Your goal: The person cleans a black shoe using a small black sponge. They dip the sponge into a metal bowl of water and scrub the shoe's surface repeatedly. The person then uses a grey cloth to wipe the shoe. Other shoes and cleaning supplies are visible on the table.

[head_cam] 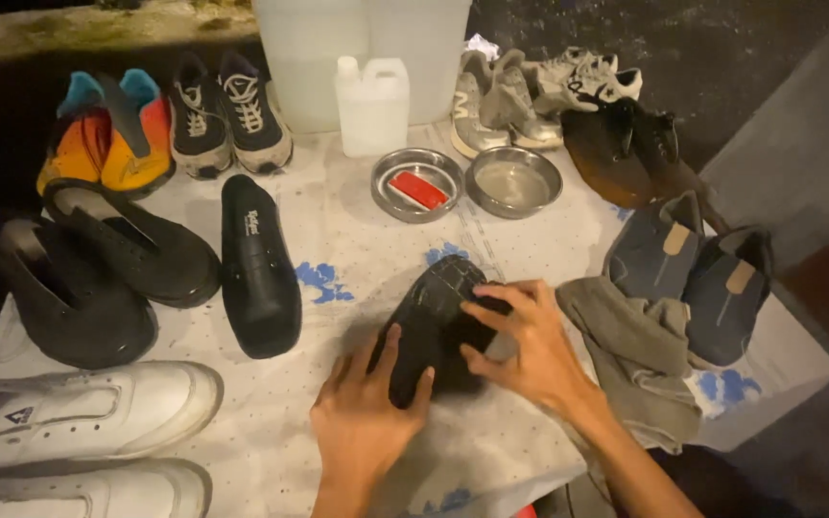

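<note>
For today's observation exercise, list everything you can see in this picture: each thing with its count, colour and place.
black insole: one, centre, under both hands
second black insole: one, left of centre
black slip-on shoes: two, left
white shoes: two, bottom left
orange and blue shoes: two, top left
dark lace-up sneakers: two, top
grey sneakers: two, top
white jug: one, top centre
steel bowls: two, one holding a red block
navy shoes: two, right
grey cloth: one, right
left hand: fingers on insole
right hand: fingers on insole
</note>
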